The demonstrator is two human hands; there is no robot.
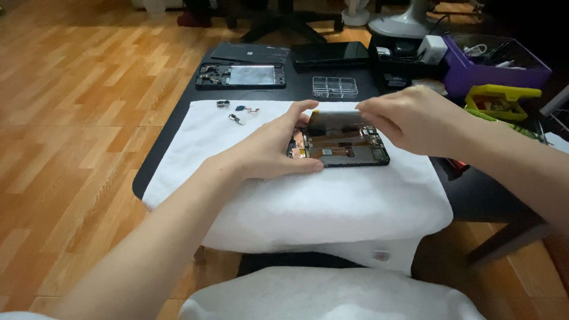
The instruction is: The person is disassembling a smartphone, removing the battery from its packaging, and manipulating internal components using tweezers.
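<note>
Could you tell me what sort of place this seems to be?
Probably a home repair bench for phones: an opened phone lies on a white towel over a dark table, with a clear parts tray behind and wood flooring around.

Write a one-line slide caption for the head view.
Both hands, left hand and right hand, lift a dark flat part off an opened phone on a white towel.

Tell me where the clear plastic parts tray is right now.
In the head view, the clear plastic parts tray sits on the dark table just beyond the white towel, right of the silver phone frame and behind the right hand.
</note>
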